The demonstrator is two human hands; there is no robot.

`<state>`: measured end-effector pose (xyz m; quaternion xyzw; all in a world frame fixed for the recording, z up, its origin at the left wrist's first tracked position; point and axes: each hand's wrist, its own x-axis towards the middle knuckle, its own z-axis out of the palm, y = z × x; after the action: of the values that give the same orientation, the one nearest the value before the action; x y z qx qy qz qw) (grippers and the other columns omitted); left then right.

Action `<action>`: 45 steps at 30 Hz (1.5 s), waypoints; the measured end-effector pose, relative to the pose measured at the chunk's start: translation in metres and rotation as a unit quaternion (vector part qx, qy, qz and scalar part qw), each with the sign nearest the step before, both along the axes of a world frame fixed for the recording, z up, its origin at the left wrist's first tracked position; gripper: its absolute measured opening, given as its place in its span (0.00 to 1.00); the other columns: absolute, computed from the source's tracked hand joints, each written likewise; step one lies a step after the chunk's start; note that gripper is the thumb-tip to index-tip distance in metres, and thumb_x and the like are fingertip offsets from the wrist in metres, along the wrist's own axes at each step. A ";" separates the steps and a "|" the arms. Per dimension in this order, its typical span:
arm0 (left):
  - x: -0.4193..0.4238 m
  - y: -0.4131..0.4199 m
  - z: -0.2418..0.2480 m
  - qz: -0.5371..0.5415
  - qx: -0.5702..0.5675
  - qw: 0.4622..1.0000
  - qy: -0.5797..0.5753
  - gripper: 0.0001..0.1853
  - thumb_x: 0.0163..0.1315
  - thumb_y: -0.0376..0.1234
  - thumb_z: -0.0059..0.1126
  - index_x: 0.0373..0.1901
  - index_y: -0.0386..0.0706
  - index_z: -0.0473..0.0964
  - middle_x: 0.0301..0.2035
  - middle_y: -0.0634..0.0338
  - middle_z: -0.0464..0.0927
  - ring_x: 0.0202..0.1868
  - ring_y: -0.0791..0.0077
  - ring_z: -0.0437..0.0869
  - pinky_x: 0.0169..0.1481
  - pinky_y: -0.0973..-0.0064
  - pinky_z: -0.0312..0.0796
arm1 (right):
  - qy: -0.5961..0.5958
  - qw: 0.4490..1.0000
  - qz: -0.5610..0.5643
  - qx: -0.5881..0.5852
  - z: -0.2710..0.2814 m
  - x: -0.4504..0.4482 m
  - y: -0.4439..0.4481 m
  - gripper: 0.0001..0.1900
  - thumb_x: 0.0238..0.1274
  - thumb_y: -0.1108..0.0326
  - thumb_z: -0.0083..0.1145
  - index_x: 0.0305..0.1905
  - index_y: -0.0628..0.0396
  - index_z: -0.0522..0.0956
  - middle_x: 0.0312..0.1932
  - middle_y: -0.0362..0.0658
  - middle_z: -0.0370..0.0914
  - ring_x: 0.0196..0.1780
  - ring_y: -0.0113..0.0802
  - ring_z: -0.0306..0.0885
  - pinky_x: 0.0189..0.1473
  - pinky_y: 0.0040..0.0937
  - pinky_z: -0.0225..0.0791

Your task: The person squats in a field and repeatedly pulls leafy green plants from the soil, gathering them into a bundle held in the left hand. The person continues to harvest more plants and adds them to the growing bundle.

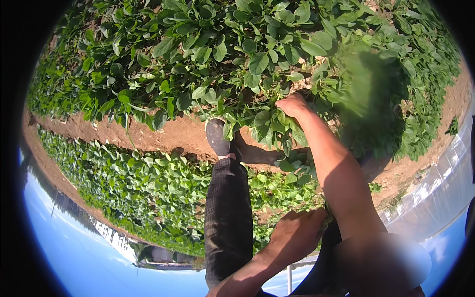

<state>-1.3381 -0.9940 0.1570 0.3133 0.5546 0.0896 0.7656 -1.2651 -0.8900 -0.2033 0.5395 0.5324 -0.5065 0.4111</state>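
Leafy green plants [185, 63], spinach-like with rounded leaves, grow densely across the upper part of the view. My right hand [293, 104] reaches in from the lower right and is closed low among their stems; its fingertips are partly hidden by leaves. Several leaves [284, 130] hang just below that hand. Nearer my body, my left hand [297, 230] is curled, with its back towards the camera. A little green shows at its finger side, beside my right forearm; the rest of what it grips is hidden.
A bare soil path [178, 131] runs between the plants and a lower leafy row [148, 189]. My shoe [219, 137] stands on the path, my dark trouser leg [228, 215] below it. Plastic sheeting [434, 196] curves along the right. A blurred green patch [363, 96] lies upper right.
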 end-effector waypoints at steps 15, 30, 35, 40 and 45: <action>-0.002 0.004 0.000 0.043 -0.037 0.998 -0.025 0.15 0.71 0.36 0.62 0.56 0.44 0.79 0.39 0.46 0.87 0.46 0.44 0.89 0.50 0.49 0.80 | -0.073 0.987 0.140 -0.004 0.032 -0.042 0.008 0.20 0.60 0.61 0.66 0.55 0.59 0.89 0.59 0.55 0.89 0.61 0.49 0.90 0.60 0.43 0.83; -0.001 -0.010 0.005 0.120 0.008 0.993 -0.016 0.12 0.73 0.37 0.62 0.54 0.45 0.76 0.38 0.47 0.86 0.45 0.44 0.88 0.50 0.48 0.77 | -0.059 0.984 0.143 -0.094 0.075 -0.053 0.046 0.40 0.64 0.41 0.73 0.66 0.68 0.80 0.73 0.57 0.79 0.65 0.50 0.84 0.60 0.47 0.79; -0.010 -0.005 0.008 0.109 0.011 0.994 -0.024 0.13 0.73 0.38 0.63 0.54 0.45 0.76 0.39 0.46 0.86 0.45 0.44 0.88 0.51 0.48 0.78 | 0.047 0.956 -0.254 -0.135 0.078 0.023 0.052 0.32 0.72 0.42 0.66 0.68 0.55 0.80 0.65 0.48 0.84 0.60 0.41 0.86 0.59 0.48 0.80; -0.013 -0.001 0.008 0.068 -0.030 0.997 -0.033 0.15 0.72 0.38 0.64 0.57 0.46 0.76 0.41 0.47 0.87 0.47 0.43 0.88 0.53 0.49 0.79 | -0.093 0.946 -0.297 -0.087 0.046 0.063 0.007 0.21 0.74 0.59 0.70 0.66 0.51 0.83 0.66 0.44 0.86 0.71 0.39 0.79 0.73 0.51 0.67; -0.007 0.007 0.007 0.044 -0.024 0.998 -0.038 0.16 0.70 0.36 0.65 0.57 0.47 0.77 0.43 0.47 0.87 0.49 0.44 0.89 0.55 0.50 0.79 | -0.049 0.885 -0.456 -0.077 -0.037 0.103 -0.056 0.24 0.69 0.72 0.72 0.68 0.49 0.82 0.65 0.44 0.85 0.69 0.42 0.81 0.73 0.48 0.67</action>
<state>-1.3454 -0.9865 0.1637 0.2660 0.5404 0.1219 0.7889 -1.1621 -0.9456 -0.2399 0.7133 0.1659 -0.6508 0.2005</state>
